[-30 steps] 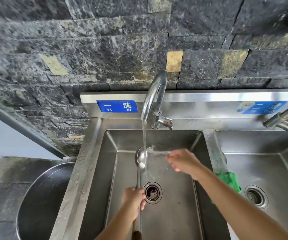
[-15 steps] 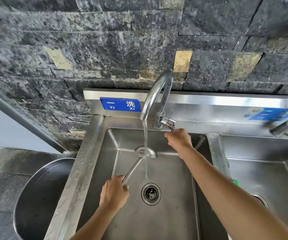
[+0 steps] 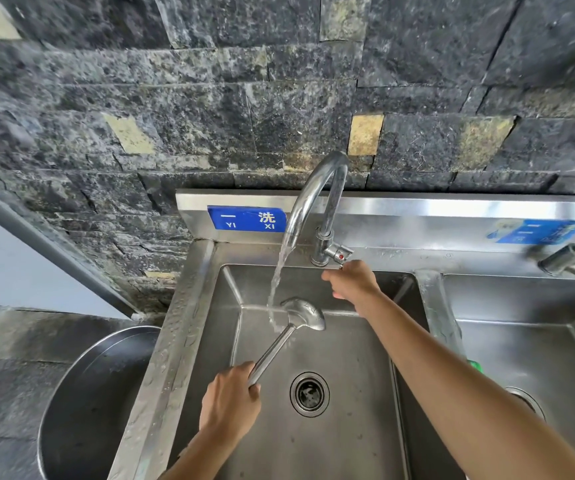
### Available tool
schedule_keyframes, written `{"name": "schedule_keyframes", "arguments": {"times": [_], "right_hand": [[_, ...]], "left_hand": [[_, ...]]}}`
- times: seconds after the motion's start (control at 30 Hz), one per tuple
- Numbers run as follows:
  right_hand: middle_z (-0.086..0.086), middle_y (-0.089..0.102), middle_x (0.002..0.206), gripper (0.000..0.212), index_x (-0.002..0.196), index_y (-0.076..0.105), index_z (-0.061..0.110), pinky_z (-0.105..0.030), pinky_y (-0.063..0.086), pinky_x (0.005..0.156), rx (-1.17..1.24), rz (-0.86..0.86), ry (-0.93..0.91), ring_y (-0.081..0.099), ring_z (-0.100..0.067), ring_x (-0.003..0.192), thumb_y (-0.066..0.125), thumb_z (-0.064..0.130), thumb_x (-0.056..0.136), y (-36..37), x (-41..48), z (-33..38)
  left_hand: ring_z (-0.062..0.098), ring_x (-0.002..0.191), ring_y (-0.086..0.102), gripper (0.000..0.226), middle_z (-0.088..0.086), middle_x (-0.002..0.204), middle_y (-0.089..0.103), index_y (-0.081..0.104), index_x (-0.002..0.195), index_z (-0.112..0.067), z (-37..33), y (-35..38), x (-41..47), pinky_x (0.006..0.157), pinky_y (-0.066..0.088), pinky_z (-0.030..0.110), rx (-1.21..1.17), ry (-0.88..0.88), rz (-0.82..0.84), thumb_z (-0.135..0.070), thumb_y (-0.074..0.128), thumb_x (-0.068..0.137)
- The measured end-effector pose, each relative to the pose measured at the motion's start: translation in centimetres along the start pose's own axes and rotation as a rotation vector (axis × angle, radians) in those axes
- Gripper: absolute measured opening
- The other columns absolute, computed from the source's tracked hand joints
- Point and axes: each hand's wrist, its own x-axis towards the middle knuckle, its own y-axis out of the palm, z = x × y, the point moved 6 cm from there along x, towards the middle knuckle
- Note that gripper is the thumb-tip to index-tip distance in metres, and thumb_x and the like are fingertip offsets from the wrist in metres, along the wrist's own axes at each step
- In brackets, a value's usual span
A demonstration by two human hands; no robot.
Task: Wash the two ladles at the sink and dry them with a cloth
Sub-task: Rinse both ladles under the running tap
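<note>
The ladle (image 3: 281, 344) was held above the sink basin (image 3: 348, 427), its handle slanting up and away from the left hand (image 3: 230, 400). That hand gripped the handle end with its fingers wrapped round it. The bowl lay at the far end, and the water (image 3: 277, 278) fell just beside its left edge. Farther back, the right arm reached across the basin. The right hand (image 3: 352, 280) met the tap lever (image 3: 339, 254) with curled fingers, its grip hidden. One second earlier that hand was at the bowl, under the stream.

Even daylight, steel glare, wide-angle bending and blur at edges.
</note>
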Motion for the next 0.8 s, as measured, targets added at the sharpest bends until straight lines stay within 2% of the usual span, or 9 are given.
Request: {"name": "schedule_keyframes", "arguments": {"times": [0.07,0.13,0.2,0.27,0.33,0.47,0.57,0.67,0.8], "right_hand": [[-0.007,0.06,0.069,0.016,0.071,0.054,0.014,-0.051,0.061,0.086,-0.005,0.006,0.003,0.061,-0.023,0.068,0.069,0.018,0.075,-0.1,-0.2,-0.2],[-0.009,0.064,0.081,0.012,0.083,0.059,0.011,-0.048,0.062,0.086,-0.007,0.031,0.015,0.065,-0.023,0.073,0.068,0.018,0.08,-0.1,-0.5,-0.4],[-0.01,0.068,0.093,0.03,0.112,0.06,0.007,-0.044,0.062,0.085,-0.025,0.072,0.027,0.07,-0.023,0.081,0.067,0.018,0.085,0.0,-1.0,-0.8],[-0.013,0.07,0.109,0.056,0.141,0.049,0.013,-0.043,0.062,0.086,-0.055,0.093,0.011,0.072,-0.025,0.088,0.066,0.019,0.087,0.1,-2.0,-1.3],[-0.015,0.064,0.129,0.073,0.153,0.036,0.014,-0.042,0.06,0.092,-0.126,0.102,-0.003,0.07,-0.026,0.102,0.067,0.021,0.087,0.2,-3.0,-2.1],[-0.011,0.06,0.138,0.071,0.152,0.041,0.017,-0.032,0.052,0.094,-0.309,0.062,-0.001,0.061,-0.024,0.115,0.063,0.04,0.089,-0.3,-5.0,-4.0],[-0.011,0.068,0.12,0.052,0.126,0.06,0.014,-0.04,0.053,0.092,-0.4,-0.021,-0.017,0.064,-0.029,0.11,0.052,0.054,0.094,-1.8,-6.0,-4.7],[-0.006,0.07,0.101,0.046,0.104,0.063,0.016,-0.042,0.055,0.089,-0.365,-0.11,-0.048,0.066,-0.027,0.098,0.05,0.059,0.094,-3.4,-6.6,-4.5],[0.0,0.07,0.104,0.056,0.124,0.058,0.022,-0.033,0.053,0.073,-0.302,-0.109,-0.125,0.068,-0.021,0.092,0.057,0.064,0.087,-4.0,-8.1,-3.6]], "left_hand": [[0.022,0.082,0.066,0.012,-0.004,0.083,0.065,0.059,0.099,-0.026,0.0,-0.3,-0.5,0.063,0.047,0.029,0.008,0.018,-0.008,-0.029,0.054,0.089],[0.021,0.079,0.066,0.012,-0.004,0.081,0.064,0.058,0.099,-0.027,-0.1,-0.6,-1.0,0.061,0.046,0.028,0.016,0.049,-0.018,-0.03,0.053,0.089],[0.019,0.078,0.065,0.015,-0.005,0.082,0.065,0.059,0.103,-0.03,-0.1,-0.9,-1.5,0.063,0.048,0.028,0.003,0.083,-0.025,-0.031,0.054,0.09],[0.017,0.081,0.066,0.022,-0.007,0.087,0.067,0.058,0.112,-0.036,-0.2,-1.3,-2.1,0.068,0.051,0.028,-0.009,0.111,-0.022,-0.033,0.055,0.09],[0.015,0.084,0.067,0.027,-0.009,0.091,0.068,0.056,0.116,-0.041,-0.2,-1.6,-2.6,0.071,0.052,0.028,-0.039,0.132,-0.021,-0.035,0.056,0.09],[0.011,0.076,0.064,0.023,-0.011,0.083,0.065,0.055,0.111,-0.042,-0.4,-2.2,-3.4,0.071,0.053,0.028,-0.108,0.198,-0.028,-0.038,0.055,0.088],[0.011,0.075,0.065,0.03,-0.011,0.082,0.064,0.057,0.114,-0.045,-0.6,-2.9,-4.3,0.069,0.052,0.024,-0.157,0.237,-0.067,-0.038,0.058,0.085],[0.012,0.075,0.067,0.037,-0.013,0.082,0.065,0.058,0.117,-0.049,-1.1,-3.8,-4.8,0.064,0.049,0.022,-0.173,0.269,-0.124,-0.037,0.065,0.082],[0.011,0.057,0.062,0.052,-0.012,0.07,0.06,0.055,0.112,-0.045,-1.6,-4.5,-5.0,0.05,0.035,0.012,-0.234,0.309,-0.173,-0.024,0.081,0.072]]}}
